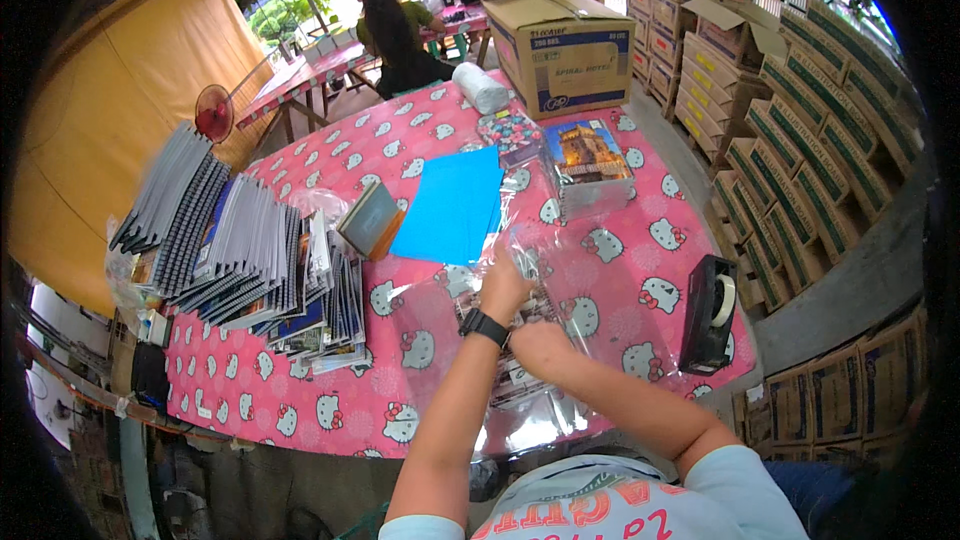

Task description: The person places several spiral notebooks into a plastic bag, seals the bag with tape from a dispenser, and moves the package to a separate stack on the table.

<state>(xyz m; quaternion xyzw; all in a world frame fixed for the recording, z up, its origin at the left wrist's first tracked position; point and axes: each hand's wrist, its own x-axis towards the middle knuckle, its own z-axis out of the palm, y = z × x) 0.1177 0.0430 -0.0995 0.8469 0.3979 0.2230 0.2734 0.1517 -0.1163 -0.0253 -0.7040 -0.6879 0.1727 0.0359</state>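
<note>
Two bare hands work at six o'clock on the pink tablecloth [335, 418], over one printed item [512, 387] and clear plastic [545, 430]. The left hand [507, 287] is partly curled, the right hand [540, 348] bunched; whether either grips anything, I cannot tell. From them, one blue sheet pile [450, 205] lies at eleven o'clock, one tape dispenser [697, 325] at three, one carton [575, 60] at twelve, and spiral notebooks [262, 235], too many to count, toward ten.
</note>
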